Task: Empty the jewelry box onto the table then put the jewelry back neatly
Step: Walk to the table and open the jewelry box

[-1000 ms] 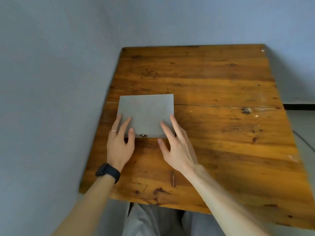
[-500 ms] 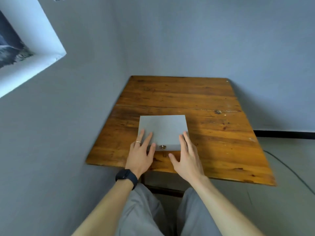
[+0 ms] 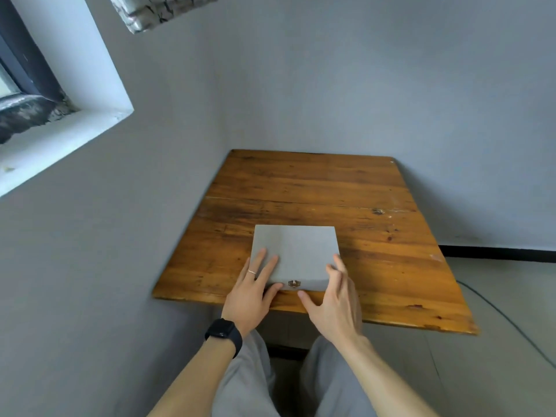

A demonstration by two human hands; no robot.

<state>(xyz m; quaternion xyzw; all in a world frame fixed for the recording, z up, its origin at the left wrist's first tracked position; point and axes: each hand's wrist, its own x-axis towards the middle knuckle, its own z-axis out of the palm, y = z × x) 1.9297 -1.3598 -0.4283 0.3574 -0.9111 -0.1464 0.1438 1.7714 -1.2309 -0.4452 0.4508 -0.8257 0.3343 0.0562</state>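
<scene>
Status: box [image 3: 296, 254] sits on the worktop [image 3: 301, 182], close to the near edge and a little left of centre. Lid is shut and lies flat. The small metal clasp [image 3: 294, 283] on the near face points toward the person.

Progress: judged to be at the very start. No jewelry shows on the worktop, so emptying is not yet done. Left to do: undo the clasp, lift the lid, tip or lift the contents out, then put them back in order and close the lid.

Hands:
- Left hand [image 3: 251, 293] lies flat on the near-left part of the lid, fingers straight and slightly spread, thumb reaching toward the clasp. It holds nothing. A thin ring [image 3: 251, 272] sits on one finger and a dark watch [image 3: 224, 331] on the wrist.
- Right hand [image 3: 334, 302] is at the near-right corner of the box, fingers loose and spread, thumb over the worktop just near the front face. No grip is apparent.

Not resolved:
- The contents of the box are hidden by the lid.
- Cannot tell whether the clasp is latched.
- The right fingertips are blurred, so their contact with the box corner is uncertain.
- The far face of the box is out of sight.
- The worktop's legs are hidden beneath it.
</scene>
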